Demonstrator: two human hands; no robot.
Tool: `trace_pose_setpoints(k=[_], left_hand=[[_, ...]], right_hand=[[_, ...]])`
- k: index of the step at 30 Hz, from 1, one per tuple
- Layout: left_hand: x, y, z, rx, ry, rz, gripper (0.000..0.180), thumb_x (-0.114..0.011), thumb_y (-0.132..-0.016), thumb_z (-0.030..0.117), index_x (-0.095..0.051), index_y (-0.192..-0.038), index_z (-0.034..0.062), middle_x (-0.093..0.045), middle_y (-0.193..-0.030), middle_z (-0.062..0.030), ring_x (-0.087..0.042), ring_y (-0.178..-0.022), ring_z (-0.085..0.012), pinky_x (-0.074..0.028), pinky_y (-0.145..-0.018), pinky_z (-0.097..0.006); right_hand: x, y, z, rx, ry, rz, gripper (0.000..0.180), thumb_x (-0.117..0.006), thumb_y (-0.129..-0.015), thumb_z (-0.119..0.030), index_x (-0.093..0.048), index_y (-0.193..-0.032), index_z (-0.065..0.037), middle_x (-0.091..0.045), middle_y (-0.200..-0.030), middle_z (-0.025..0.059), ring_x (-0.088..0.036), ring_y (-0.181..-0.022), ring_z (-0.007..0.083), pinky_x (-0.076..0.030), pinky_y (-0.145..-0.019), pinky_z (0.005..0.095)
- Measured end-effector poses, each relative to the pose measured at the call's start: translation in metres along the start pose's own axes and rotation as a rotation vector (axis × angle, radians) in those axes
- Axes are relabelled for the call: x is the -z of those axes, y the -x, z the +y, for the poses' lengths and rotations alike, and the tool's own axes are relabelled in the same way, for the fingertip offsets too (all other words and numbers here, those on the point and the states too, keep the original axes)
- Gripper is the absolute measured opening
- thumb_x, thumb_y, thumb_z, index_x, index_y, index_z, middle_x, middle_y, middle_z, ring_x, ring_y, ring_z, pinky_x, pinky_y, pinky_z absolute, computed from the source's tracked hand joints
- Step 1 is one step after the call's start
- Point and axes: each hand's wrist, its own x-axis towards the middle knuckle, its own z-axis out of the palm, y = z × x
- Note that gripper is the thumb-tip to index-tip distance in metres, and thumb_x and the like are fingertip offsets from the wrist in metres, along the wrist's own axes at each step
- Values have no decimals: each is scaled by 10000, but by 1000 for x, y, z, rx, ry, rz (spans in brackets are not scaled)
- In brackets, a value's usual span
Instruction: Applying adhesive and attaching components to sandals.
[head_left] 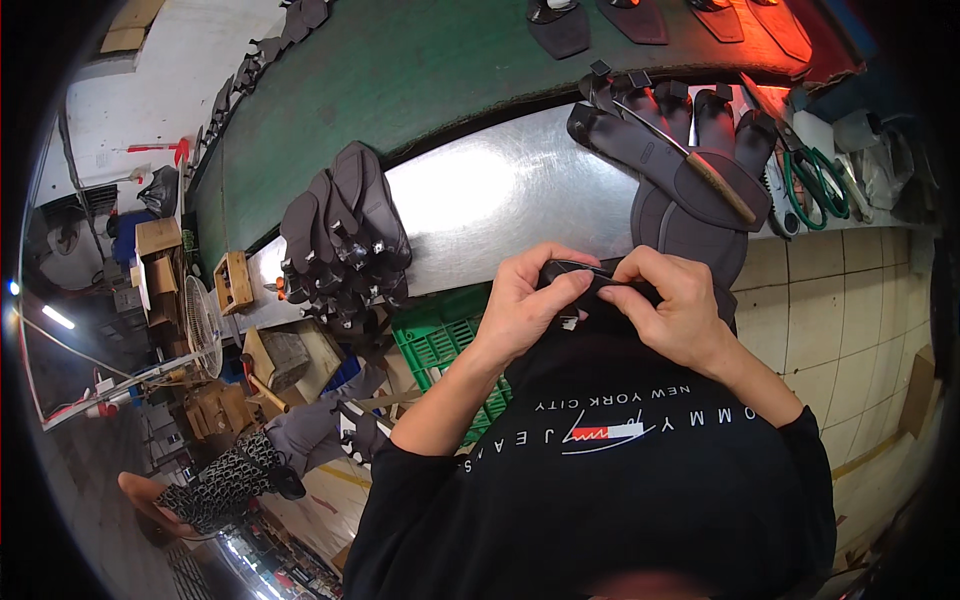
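Dark piece [602, 281] is center frame, just right of middle, held up in front of the black shirt [600, 500]. Left hand [530, 300] pinches its left end, thumb on top; right hand [678, 305] pinches the right part, fingers curled. Long axis runs roughly left-right, dipping slightly to the right; can't tell which end is the front, fingers cover it. Small shiny bit [569, 323] just below left thumb. Metal surface [480, 185] beyond carries dark sandals [345, 235] left, wooden-handled tool [718, 185] atop soles upper right.
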Motion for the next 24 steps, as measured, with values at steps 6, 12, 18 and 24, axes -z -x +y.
trace_pose_setpoints(k=[6,12,18,24], left_hand=[[2,-7,-3,109,92,41,103,-661,-832,78,-621,-882,-4,-655,-814,-72,-628,-685,-111,-552,-555,-235],[3,-4,-9,0,62,37,95,-674,-819,73,-609,-821,3,-656,-787,-77,-630,-651,-118,-536,-534,-234],[10,7,9,-171,40,83,98,-686,-822,83,-619,-844,15,-636,-722,-48,-601,-581,-101,-460,-518,-201],[58,14,-17,-328,683,391,190,-562,-900,177,-572,-1016,28,-657,-923,-98,-670,-815,-209,-579,-613,-288]], right_hand=[[-3,0,2,-56,-77,48,166,-732,-749,-93,-601,-821,-20,-641,-699,101,-663,-631,225,-495,-551,311],[3,-6,4,-220,-294,-154,121,-710,-764,-80,-642,-824,1,-636,-679,88,-625,-600,162,-460,-535,276],[22,-35,-11,13,-72,-175,159,-729,-748,-159,-648,-775,-25,-630,-697,78,-607,-645,196,-451,-596,306],[56,-78,11,232,269,435,136,-671,-769,-85,-656,-891,-27,-645,-875,92,-588,-804,261,-448,-723,382]])
